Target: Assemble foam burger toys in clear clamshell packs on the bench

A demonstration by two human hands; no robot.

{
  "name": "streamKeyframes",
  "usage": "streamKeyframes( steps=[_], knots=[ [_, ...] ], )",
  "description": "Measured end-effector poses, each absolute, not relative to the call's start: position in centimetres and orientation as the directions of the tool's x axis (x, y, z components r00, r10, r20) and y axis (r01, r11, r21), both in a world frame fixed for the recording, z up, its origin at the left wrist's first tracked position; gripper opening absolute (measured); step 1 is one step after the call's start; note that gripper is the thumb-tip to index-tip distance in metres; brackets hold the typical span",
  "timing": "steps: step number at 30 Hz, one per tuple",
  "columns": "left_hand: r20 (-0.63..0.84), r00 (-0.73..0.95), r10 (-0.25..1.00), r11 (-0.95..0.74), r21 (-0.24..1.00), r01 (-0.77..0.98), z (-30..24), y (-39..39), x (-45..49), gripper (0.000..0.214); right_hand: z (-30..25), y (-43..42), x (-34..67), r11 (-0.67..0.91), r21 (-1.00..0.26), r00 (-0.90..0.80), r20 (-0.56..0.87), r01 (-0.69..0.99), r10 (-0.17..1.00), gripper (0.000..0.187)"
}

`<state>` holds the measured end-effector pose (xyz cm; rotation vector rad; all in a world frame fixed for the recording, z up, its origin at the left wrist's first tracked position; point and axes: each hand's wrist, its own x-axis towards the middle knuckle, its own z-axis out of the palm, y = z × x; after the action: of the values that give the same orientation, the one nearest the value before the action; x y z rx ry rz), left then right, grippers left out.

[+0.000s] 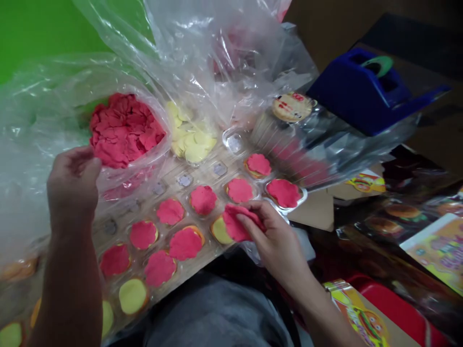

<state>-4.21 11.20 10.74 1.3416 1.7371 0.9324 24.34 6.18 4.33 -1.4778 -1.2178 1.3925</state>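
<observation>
My right hand (278, 237) pinches a thin, wavy-edged red piece (239, 222) between thumb and fingers. The piece partly covers a pale yellow disc (220, 230) in a clear tray pocket. My left hand (74, 180) has its fingers curled together at the near edge of a heap of red wavy-edged pieces (125, 127) inside a clear plastic bag. Whatever those fingers hold is hidden. Several clear tray pockets bear red pieces on top, such as the flower-shaped piece (203, 199). Nearer the front left, a yellow disc (132, 296) lies uncovered in its pocket.
Pale yellow discs (193, 142) lie in a clear bag beside the red heap. A blue tape dispenser (365, 91) stands at the back right by stacked clear trays (296, 154). Printed burger cards (365, 318) and a red object (394, 308) are at lower right.
</observation>
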Motion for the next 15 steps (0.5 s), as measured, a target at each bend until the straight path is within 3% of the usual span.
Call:
streamKeyframes(
  steps=[2,4,6,8,9,12,15],
  knots=[
    [0.042,-0.375,0.926,0.216,0.755,0.619,9.9,10.5,-3.9,0.021,3.4,6.5,25.1,-0.187,-0.930,0.014,-0.193,0.316,0.981,0.012],
    [0.064,-0.383,0.922,0.218,0.731,0.647,8.5,8.8,-1.7,0.022,2.9,6.6,25.5,-0.216,-0.923,-0.031,-0.237,0.319,0.971,0.016],
    [-0.119,-0.221,0.968,0.213,0.856,0.471,6.7,6.8,1.7,0.019,2.9,6.4,25.5,-0.280,-0.927,-0.163,-0.325,0.249,0.931,0.027],
    [-0.372,0.058,0.926,0.338,0.890,0.306,4.9,5.3,5.0,0.028,2.8,6.0,25.3,-0.348,-0.923,-0.300,-0.383,0.166,0.873,0.041],
    [-0.423,0.153,0.893,0.376,0.888,0.263,4.1,4.8,6.3,0.033,2.8,5.8,25.1,-0.372,-0.918,-0.335,-0.397,0.138,0.855,0.046],
    [-0.443,0.225,0.868,0.372,0.879,0.298,2.7,4.6,8.2,0.036,2.1,5.2,24.8,-0.356,-0.910,-0.263,-0.404,0.211,0.876,0.051],
    [-0.350,0.248,0.904,0.199,0.855,0.479,2.2,5.1,8.6,0.030,1.2,4.8,24.5,-0.222,-0.865,-0.156,-0.320,0.450,0.934,0.046]
  ],
)
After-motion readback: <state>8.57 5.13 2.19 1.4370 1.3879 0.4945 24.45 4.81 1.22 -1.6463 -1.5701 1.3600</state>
